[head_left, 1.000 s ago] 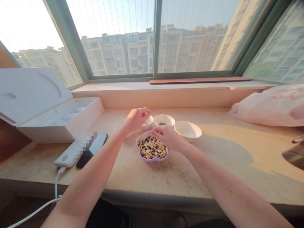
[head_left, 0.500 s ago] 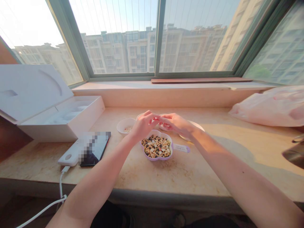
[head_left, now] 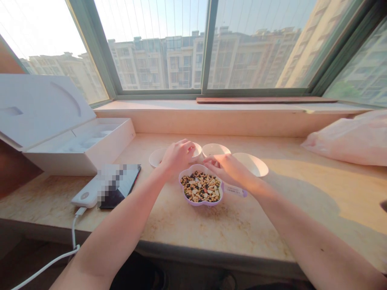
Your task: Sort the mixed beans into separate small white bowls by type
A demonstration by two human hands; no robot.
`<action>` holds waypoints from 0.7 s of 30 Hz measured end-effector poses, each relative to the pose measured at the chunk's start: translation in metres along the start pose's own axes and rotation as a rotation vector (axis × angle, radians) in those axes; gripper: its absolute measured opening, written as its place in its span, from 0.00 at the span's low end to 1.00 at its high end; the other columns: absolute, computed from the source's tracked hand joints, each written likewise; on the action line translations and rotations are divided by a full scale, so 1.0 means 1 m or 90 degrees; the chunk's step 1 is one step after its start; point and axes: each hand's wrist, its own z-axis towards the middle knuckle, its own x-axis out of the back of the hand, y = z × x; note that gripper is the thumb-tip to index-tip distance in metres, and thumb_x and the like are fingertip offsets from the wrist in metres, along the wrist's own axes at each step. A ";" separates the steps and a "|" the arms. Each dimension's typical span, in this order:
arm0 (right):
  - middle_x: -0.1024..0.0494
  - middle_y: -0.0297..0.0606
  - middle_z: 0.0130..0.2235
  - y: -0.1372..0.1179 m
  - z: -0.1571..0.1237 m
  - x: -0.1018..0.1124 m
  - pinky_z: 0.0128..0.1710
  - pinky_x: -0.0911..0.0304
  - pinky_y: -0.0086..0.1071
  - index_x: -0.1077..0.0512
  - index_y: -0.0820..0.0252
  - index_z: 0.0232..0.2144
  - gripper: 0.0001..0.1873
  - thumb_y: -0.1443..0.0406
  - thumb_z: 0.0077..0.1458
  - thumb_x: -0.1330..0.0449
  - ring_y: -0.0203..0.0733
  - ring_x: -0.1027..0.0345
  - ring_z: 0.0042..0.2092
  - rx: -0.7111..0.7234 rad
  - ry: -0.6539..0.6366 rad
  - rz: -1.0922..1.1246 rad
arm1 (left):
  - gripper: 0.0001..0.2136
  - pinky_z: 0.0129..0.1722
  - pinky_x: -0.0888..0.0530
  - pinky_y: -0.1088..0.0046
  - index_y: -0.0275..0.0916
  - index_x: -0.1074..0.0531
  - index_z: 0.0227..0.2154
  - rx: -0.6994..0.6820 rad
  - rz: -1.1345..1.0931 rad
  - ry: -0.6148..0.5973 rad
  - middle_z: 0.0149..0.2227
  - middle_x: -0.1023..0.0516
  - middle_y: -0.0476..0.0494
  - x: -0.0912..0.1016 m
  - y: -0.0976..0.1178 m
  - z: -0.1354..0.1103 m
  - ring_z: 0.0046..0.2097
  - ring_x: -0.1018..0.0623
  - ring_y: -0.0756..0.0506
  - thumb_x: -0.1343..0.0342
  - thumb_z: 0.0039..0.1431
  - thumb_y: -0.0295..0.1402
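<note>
by the second white bowl from the left (head_left: 198,150), the left hand (head_left: 179,155) is held with fingers bent and fingertips near the thumb; whether anything small is pinched in this grip cannot be made out. beside it, near the far rim of the purple bowl (head_left: 196,203), the right hand (head_left: 231,168) is held with fingers curled inward; its grip is partly hidden, and neither its spread nor any contents can be judged. the purple bowl is set upright on the table (head_left: 290,225), on the near side of both hands, and is filled with mixed beans and nuts (head_left: 201,188). it is judged to be light and stiff, weighted mostly by its fill, which could be spilled if tilted; hold would best be taken at the handle (head_left: 235,190) or around the wall. the pieces are judged hard, smooth and slippery, best pinched between fingertips. farther out, a leftmost white bowl (head_left: 155,158), a third white bowl (head_left: 216,149) and a rightmost white bowl (head_left: 255,164) are ranged, with a phone (head_left: 117,196), a power bank (head_left: 84,196) and a lidded white box (head_left: 111,141) placed to the left
</note>
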 end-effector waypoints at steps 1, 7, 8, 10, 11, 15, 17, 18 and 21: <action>0.20 0.39 0.30 -0.001 -0.001 -0.002 0.33 0.40 0.35 0.19 0.58 0.38 0.13 0.59 0.62 0.42 0.42 0.30 0.32 0.015 -0.008 -0.040 | 0.12 0.38 0.29 0.70 0.39 0.22 0.33 0.019 0.022 -0.011 0.37 0.20 0.43 0.001 -0.002 0.002 0.36 0.23 0.46 0.51 0.67 0.31; 0.17 0.37 0.46 -0.016 -0.007 -0.020 0.48 0.34 0.39 0.19 0.54 0.39 0.15 0.71 0.59 0.44 0.46 0.26 0.45 0.189 -0.112 -0.076 | 0.14 0.38 0.32 0.66 0.37 0.23 0.28 0.082 0.115 -0.098 0.34 0.20 0.39 -0.001 -0.009 0.010 0.35 0.23 0.42 0.52 0.65 0.28; 0.18 0.38 0.49 -0.018 -0.008 -0.024 0.52 0.35 0.40 0.19 0.54 0.41 0.15 0.71 0.59 0.44 0.48 0.26 0.49 0.206 -0.117 -0.075 | 0.14 0.37 0.32 0.66 0.37 0.23 0.28 0.087 0.123 -0.108 0.34 0.19 0.38 -0.002 -0.009 0.011 0.35 0.23 0.41 0.53 0.65 0.29; 0.20 0.40 0.53 -0.019 -0.009 -0.030 0.56 0.37 0.42 0.19 0.56 0.44 0.16 0.70 0.59 0.44 0.50 0.28 0.53 0.215 -0.124 -0.076 | 0.14 0.37 0.33 0.65 0.36 0.23 0.29 0.092 0.133 -0.124 0.34 0.19 0.36 -0.005 -0.009 0.011 0.35 0.22 0.40 0.53 0.64 0.29; 0.21 0.42 0.53 -0.019 -0.009 -0.032 0.56 0.37 0.42 0.19 0.57 0.45 0.15 0.70 0.60 0.43 0.50 0.28 0.53 0.211 -0.130 -0.078 | 0.14 0.37 0.33 0.64 0.36 0.23 0.29 0.093 0.137 -0.132 0.34 0.19 0.35 -0.006 -0.009 0.011 0.35 0.22 0.40 0.53 0.64 0.29; 0.19 0.42 0.50 -0.016 -0.007 -0.035 0.50 0.34 0.41 0.18 0.57 0.42 0.13 0.68 0.60 0.42 0.50 0.25 0.48 0.184 -0.152 -0.082 | 0.15 0.40 0.32 0.62 0.35 0.22 0.30 0.085 0.149 -0.154 0.34 0.18 0.34 -0.008 -0.009 0.010 0.37 0.21 0.38 0.54 0.64 0.29; 0.18 0.41 0.48 -0.015 -0.006 -0.035 0.47 0.33 0.39 0.18 0.57 0.41 0.13 0.69 0.59 0.41 0.48 0.24 0.45 0.176 -0.155 -0.077 | 0.15 0.42 0.32 0.61 0.36 0.22 0.29 0.077 0.149 -0.164 0.35 0.18 0.34 -0.009 -0.009 0.010 0.39 0.21 0.38 0.55 0.64 0.29; 0.18 0.40 0.46 -0.015 -0.006 -0.036 0.45 0.33 0.38 0.17 0.56 0.40 0.13 0.69 0.59 0.41 0.47 0.24 0.43 0.174 -0.156 -0.073 | 0.15 0.43 0.32 0.61 0.36 0.22 0.29 0.078 0.147 -0.167 0.35 0.18 0.35 -0.009 -0.009 0.010 0.39 0.21 0.39 0.55 0.64 0.28; 0.17 0.38 0.43 -0.014 -0.004 -0.037 0.42 0.33 0.36 0.17 0.55 0.39 0.13 0.70 0.59 0.41 0.45 0.23 0.40 0.162 -0.154 -0.055 | 0.15 0.45 0.33 0.60 0.36 0.23 0.28 0.091 0.132 -0.170 0.35 0.18 0.35 -0.010 -0.009 0.009 0.40 0.21 0.39 0.55 0.63 0.28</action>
